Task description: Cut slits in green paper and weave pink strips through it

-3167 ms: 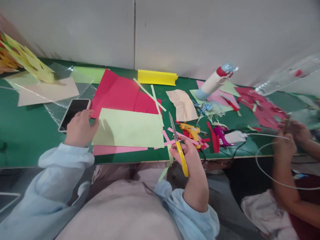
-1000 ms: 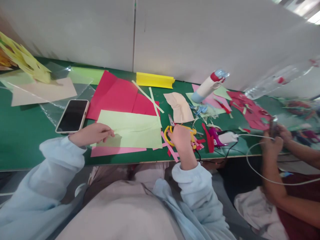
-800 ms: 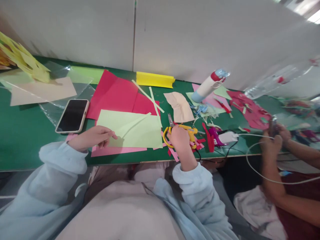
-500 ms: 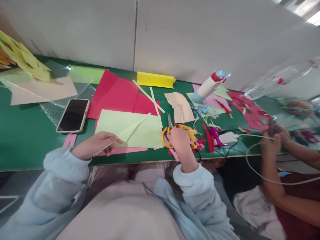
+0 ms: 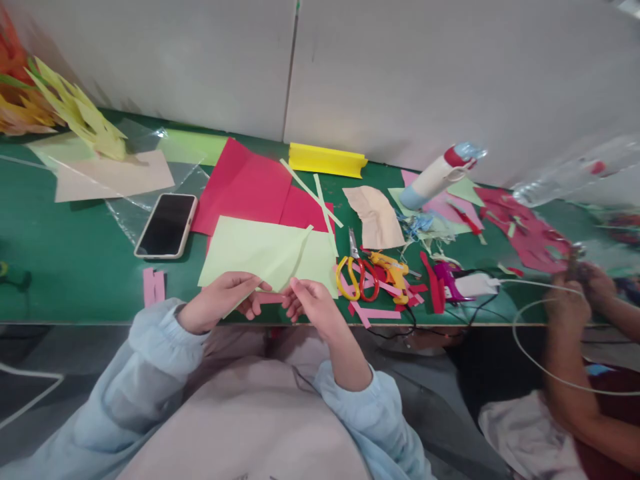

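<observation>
My left hand (image 5: pixel 225 301) pinches a narrow piece of light green paper (image 5: pixel 283 263), which slants up to the right. It lies over a larger light green sheet (image 5: pixel 235 243) near the table's front edge. Close beside it, my right hand (image 5: pixel 316 305) has its fingers curled and its thumb at the paper's lower edge; what they hold, if anything, is hidden. Scissors (image 5: pixel 356 270) with yellow and red handles rest to the right of this hand, among pink paper strips (image 5: pixel 377 313). Under the green sheet is red paper (image 5: pixel 245 187).
A phone (image 5: pixel 167 227) lies on the left. Behind are a folded yellow paper (image 5: pixel 327 160) and a leaning bottle (image 5: pixel 435 177). A yellow glue gun (image 5: pixel 393 273) and a purple device (image 5: pixel 447 280) with a white cable sit right. Another person's hands (image 5: pixel 573 300) are at far right.
My right hand has left the scissors and moved left to the green paper, beside my left hand. The scissors stay on the table. The whole view has shifted slightly.
</observation>
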Demonstrator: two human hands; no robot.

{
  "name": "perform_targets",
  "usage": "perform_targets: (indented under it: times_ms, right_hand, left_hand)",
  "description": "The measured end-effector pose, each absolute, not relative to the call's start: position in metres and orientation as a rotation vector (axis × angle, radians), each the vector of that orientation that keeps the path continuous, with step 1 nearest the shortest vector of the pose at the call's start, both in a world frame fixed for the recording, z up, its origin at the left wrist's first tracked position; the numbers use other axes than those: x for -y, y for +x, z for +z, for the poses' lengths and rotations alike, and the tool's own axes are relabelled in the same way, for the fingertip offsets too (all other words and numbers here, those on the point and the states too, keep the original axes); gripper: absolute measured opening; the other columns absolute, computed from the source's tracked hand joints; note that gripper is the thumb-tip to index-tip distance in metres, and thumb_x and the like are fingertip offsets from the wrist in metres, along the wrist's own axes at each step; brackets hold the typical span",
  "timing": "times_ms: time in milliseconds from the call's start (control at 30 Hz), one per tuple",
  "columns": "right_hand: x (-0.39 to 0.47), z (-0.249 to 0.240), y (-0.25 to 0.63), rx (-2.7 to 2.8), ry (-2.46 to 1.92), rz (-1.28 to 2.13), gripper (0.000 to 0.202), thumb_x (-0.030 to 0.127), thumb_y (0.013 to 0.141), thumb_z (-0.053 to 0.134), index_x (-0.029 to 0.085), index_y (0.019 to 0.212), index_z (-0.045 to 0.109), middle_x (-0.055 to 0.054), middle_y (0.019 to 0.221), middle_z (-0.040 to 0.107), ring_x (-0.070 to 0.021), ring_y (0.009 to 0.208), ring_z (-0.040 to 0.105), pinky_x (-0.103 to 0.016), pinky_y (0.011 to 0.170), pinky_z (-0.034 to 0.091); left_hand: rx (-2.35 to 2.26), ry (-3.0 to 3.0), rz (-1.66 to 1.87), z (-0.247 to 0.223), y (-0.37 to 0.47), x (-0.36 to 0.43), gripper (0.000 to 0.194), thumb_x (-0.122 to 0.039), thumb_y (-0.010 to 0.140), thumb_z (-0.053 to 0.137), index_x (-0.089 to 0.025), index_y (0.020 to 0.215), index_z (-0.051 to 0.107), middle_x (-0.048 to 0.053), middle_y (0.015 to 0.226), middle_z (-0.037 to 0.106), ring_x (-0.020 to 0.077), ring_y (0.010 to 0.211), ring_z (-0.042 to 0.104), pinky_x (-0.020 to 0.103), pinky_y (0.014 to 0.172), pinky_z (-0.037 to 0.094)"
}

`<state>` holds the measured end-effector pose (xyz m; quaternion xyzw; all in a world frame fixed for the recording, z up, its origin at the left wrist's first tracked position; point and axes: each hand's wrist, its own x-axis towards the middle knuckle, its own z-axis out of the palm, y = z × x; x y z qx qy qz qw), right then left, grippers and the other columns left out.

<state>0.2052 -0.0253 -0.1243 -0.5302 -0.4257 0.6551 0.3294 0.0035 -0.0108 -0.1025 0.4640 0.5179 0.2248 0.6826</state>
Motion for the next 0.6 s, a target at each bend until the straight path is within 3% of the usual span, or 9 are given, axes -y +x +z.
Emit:
perform_targets:
  times_ms: [133, 367, 600]
  right_hand:
    - [0.024, -0.126, 0.187, 0.938, -1.25, 1.911, 0.057, 0.069, 0.08, 0.058, 0.015, 0.097, 0.061, 0.0, 0.064, 0.063, -0.0097, 0.047, 0.058, -0.022, 0.044, 0.047]
    - [0.013, -0.117, 0.181, 0.926, -1.257, 1.972, 0.05, 0.06, 0.086, 0.057, 0.015, 0.108, 0.059, 0.001, 0.066, 0.062, -0.0089, 0.046, 0.056, -0.02, 0.041, 0.044]
    - [0.017, -0.114, 0.17, 1.129, -1.291, 1.993, 0.024, 0.034, 0.09, 0.055, 0.014, 0.099, 0.063, 0.002, 0.064, 0.062, -0.0062, 0.045, 0.052, -0.018, 0.04, 0.043]
  left_hand:
    - [-1.138, 1.07, 0.454, -0.105, 0.003, 0.008, 0.043, -0.053, 0.086, 0.057, -0.012, 0.093, 0.066, 0.001, 0.06, 0.064, 0.0106, 0.053, 0.06, 0.022, 0.054, 0.05]
    - [-1.089, 1.228, 0.371, -0.083, -0.007, -0.007, 0.038, -0.049, 0.087, 0.054, -0.013, 0.09, 0.066, 0.002, 0.056, 0.063, 0.0129, 0.054, 0.062, 0.022, 0.051, 0.05]
    - [-1.2, 1.423, 0.301, -0.042, -0.029, -0.041, 0.025, -0.035, 0.091, 0.051, -0.014, 0.088, 0.065, 0.001, 0.057, 0.064, 0.0108, 0.052, 0.059, 0.02, 0.051, 0.046]
